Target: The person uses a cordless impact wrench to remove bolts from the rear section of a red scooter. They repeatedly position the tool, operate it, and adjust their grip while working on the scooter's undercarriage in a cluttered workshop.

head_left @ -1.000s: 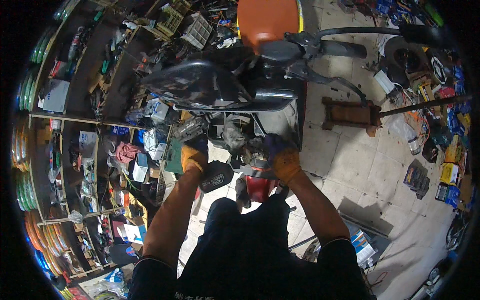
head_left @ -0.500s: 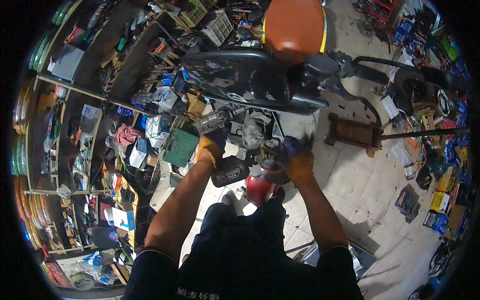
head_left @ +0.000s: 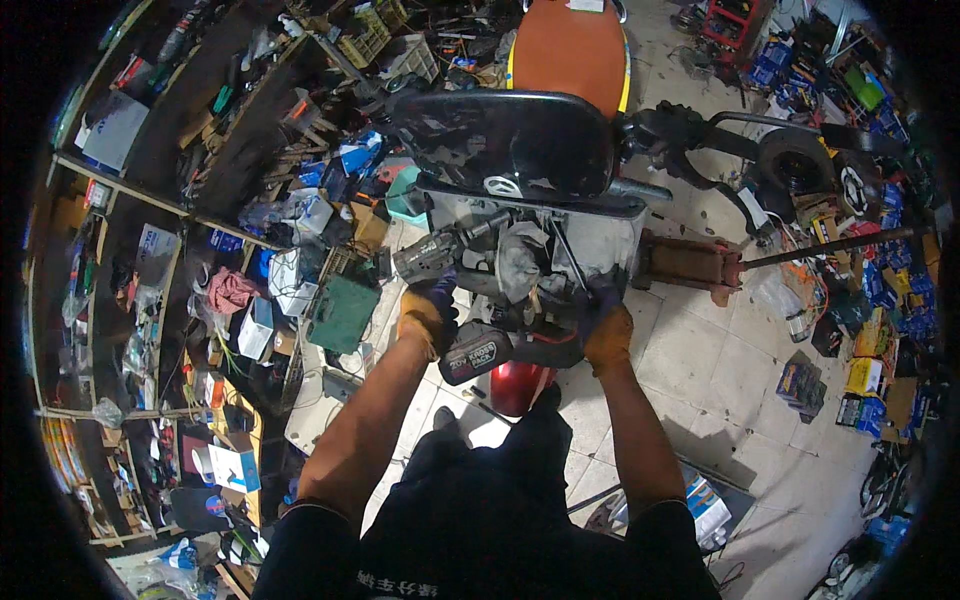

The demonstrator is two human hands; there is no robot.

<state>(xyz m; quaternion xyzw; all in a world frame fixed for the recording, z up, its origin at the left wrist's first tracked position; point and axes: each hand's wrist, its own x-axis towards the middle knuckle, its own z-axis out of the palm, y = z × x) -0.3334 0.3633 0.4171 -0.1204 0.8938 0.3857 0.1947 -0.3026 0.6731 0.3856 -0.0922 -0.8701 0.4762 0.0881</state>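
In my left hand (head_left: 428,316), gloved in purple and yellow, is a cordless impact wrench (head_left: 428,254) with a black battery pack (head_left: 476,352) at its lower end. Its nose points right, toward the exposed front of a scooter. My right hand (head_left: 608,332), in a similar glove, is closed at the right of that front, around the lower end of a thin metal rod (head_left: 568,250); its fingertips are partly hidden. Between both hands lie a grey cloth-like bundle (head_left: 520,268) and dark mechanical parts. A red fender (head_left: 518,390) shows below them, near my feet.
Beyond my hands rise the scooter's dark windshield (head_left: 500,145) and brown seat (head_left: 570,55). A rusty floor jack (head_left: 690,265) with a long handle stands right. Cluttered shelves (head_left: 170,205) line the left, near a green case (head_left: 342,313). Boxes (head_left: 865,378) crowd the right side.
The windshield and grey panel have turned, exposing more of the panel. The impact wrench and battery have shifted slightly right in view. Both hands keep their holds, and the view has shifted a little.
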